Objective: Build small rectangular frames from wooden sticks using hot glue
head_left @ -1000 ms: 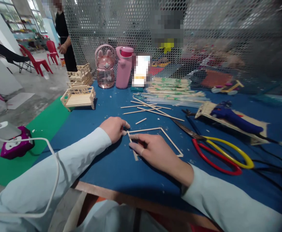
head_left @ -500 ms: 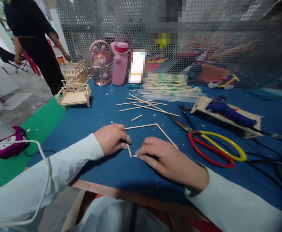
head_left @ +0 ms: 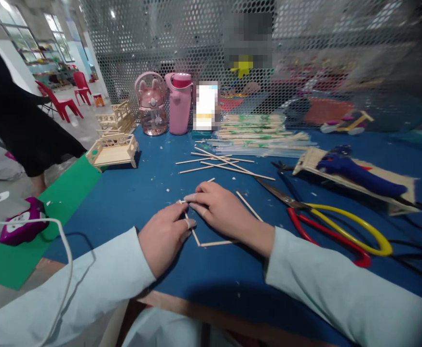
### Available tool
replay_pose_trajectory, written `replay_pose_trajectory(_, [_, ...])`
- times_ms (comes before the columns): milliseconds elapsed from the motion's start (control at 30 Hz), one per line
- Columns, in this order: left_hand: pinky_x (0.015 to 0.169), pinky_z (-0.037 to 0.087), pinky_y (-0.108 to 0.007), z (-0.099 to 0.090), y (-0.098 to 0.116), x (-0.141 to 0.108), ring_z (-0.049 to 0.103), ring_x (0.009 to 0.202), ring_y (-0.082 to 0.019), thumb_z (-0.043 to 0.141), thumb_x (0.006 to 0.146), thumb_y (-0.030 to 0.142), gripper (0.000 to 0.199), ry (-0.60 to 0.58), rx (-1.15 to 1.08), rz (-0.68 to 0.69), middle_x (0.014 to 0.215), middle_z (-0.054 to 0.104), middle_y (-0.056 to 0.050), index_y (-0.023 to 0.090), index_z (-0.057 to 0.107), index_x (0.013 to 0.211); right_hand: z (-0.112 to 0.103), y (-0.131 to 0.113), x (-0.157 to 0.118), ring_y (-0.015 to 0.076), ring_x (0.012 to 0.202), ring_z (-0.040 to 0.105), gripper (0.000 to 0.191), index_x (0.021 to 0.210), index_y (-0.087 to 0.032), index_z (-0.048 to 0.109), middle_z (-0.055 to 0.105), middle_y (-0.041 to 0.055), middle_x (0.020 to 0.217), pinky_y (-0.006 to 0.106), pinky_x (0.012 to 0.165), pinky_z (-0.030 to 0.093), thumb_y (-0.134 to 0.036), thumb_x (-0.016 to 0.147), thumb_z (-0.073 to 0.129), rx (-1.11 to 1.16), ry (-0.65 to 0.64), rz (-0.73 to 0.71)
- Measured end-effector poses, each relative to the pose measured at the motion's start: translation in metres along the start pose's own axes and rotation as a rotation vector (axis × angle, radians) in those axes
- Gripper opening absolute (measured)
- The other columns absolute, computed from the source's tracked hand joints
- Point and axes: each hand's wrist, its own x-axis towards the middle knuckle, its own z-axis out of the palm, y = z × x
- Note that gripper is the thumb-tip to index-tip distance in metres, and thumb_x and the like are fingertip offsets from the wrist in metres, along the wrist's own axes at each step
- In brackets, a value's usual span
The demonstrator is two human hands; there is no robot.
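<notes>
Thin wooden sticks lie on the blue tabletop as the outline of a four-sided frame. My left hand has its fingers closed on the left stick, with the fingertips near its far end. At that far left corner my right hand pinches the end of another stick; the rest of it is hidden under the hand. A near stick meets the left stick at the front corner and runs under my right wrist. The right-hand stick slants beyond my right hand.
Loose sticks and bagged bundles lie farther back. Scissors and a blue glue gun are at right. A small wooden bed model, a clear bottle and a pink bottle stand behind. A white cable crosses my left sleeve.
My right hand has moved from the near corner to the far left corner. My left hand has shifted slightly nearer me. The person at left has moved closer.
</notes>
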Motion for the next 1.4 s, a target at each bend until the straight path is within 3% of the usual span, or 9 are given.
replay_pose_trajectory(200, [0.086, 0.051, -0.032, -0.004, 0.000, -0.002, 0.061, 0.102, -0.020, 0.048, 0.087, 0.024, 0.021, -0.090, -0.010, -0.036, 0.118, 0.061, -0.008, 0.021, 0.066, 0.097, 0.003, -0.003, -0.001, 0.0163, 0.078, 0.051, 0.021, 0.086, -0.018, 0.071, 0.058, 0.0056, 0.079, 0.027, 0.072, 0.038, -0.017, 0.084, 0.050, 0.007, 0.045, 0.121])
replay_pose_trajectory(367, [0.085, 0.052, -0.031, -0.007, -0.001, -0.001, 0.062, 0.100, -0.019, 0.049, 0.086, 0.022, 0.018, -0.130, -0.012, -0.038, 0.118, 0.061, -0.008, 0.020, 0.067, 0.092, 0.004, -0.002, 0.001, 0.0170, 0.079, 0.049, 0.021, 0.084, -0.018, 0.070, 0.057, 0.0053, 0.077, 0.027, 0.071, 0.036, -0.014, 0.084, 0.049, -0.047, 0.039, 0.099])
replay_pose_trajectory(667, [0.083, 0.053, -0.034, -0.004, 0.002, -0.004, 0.063, 0.097, -0.022, 0.053, 0.083, 0.018, 0.016, -0.057, 0.127, 0.042, 0.113, 0.063, -0.011, 0.017, 0.066, 0.093, 0.001, -0.001, -0.001, 0.0166, 0.079, 0.049, 0.023, 0.085, -0.018, 0.069, 0.057, 0.0056, 0.079, 0.026, 0.072, 0.036, -0.015, 0.086, 0.045, -0.077, 0.014, 0.101])
replay_pose_trajectory(1267, [0.089, 0.050, -0.032, -0.011, -0.003, 0.003, 0.060, 0.104, -0.020, 0.046, 0.087, 0.019, 0.018, -0.216, 0.005, -0.005, 0.120, 0.060, -0.010, 0.017, 0.062, 0.093, -0.004, 0.002, -0.003, 0.0175, 0.081, 0.051, 0.024, 0.086, -0.018, 0.069, 0.060, 0.0070, 0.084, 0.026, 0.073, 0.037, -0.012, 0.084, 0.046, -0.068, -0.005, 0.065])
replay_pose_trajectory(1400, [0.089, 0.049, -0.036, -0.010, -0.002, 0.003, 0.062, 0.100, -0.021, 0.045, 0.087, 0.018, 0.018, -0.194, 0.045, -0.004, 0.119, 0.060, -0.010, 0.017, 0.062, 0.093, -0.005, 0.004, -0.002, 0.0172, 0.079, 0.050, 0.026, 0.088, -0.018, 0.069, 0.058, 0.0067, 0.083, 0.026, 0.072, 0.036, -0.012, 0.085, 0.044, -0.074, -0.011, 0.038])
